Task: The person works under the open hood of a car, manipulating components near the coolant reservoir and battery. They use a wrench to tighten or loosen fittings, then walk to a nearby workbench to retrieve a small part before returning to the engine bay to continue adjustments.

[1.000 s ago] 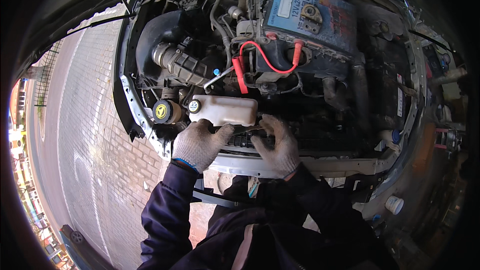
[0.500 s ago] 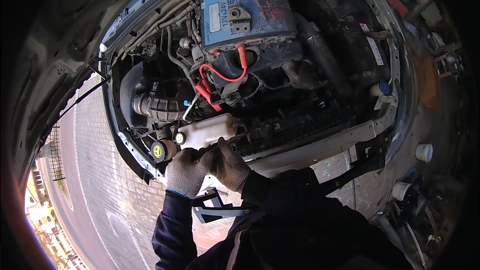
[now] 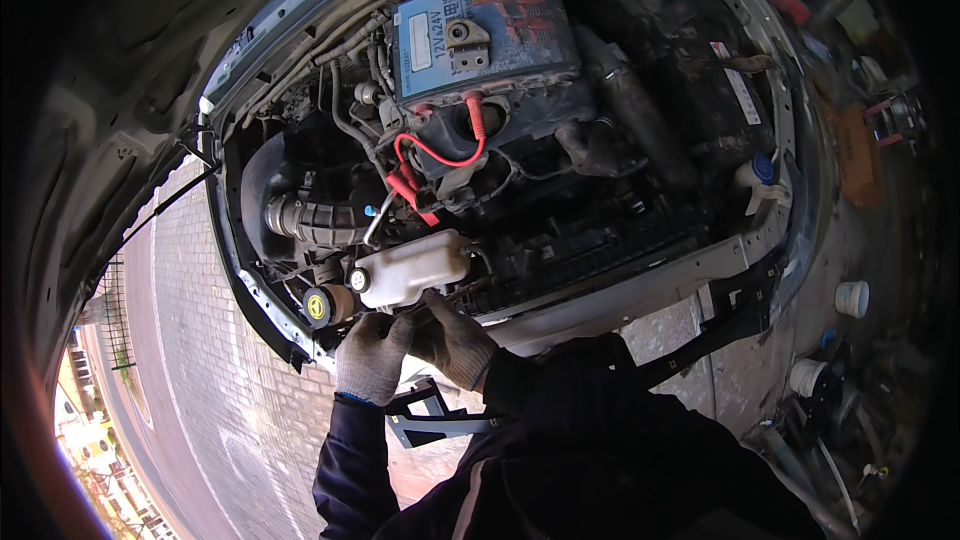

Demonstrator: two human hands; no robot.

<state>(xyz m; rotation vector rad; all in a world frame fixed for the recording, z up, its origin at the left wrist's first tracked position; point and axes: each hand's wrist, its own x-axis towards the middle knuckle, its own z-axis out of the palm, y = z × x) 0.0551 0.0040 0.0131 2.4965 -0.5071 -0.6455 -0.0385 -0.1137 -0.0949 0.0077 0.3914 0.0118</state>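
In knitted work gloves, my left hand and my right hand are close together at the front edge of an open engine bay. The fingers of both are bent inward and closed, and whatever lies between them is hidden. Just beyond the fingertips sits a whitish plastic fluid reservoir with a dark round cap. Left of my left hand is a second reservoir cap, black with a yellow mark. My right fingertips are close under the white reservoir's near side; I cannot tell if they touch it.
A blue jump-start power box rests on the engine with a metal bracket on top. Its red cable runs toward a red clamp. The raised hood is at left. Buckets and parts lie at right.
My hands have shifted slightly, with the right fingertips lower against the white reservoir's near side. The view has moved a little. The reservoir and jump-start box stay in place.
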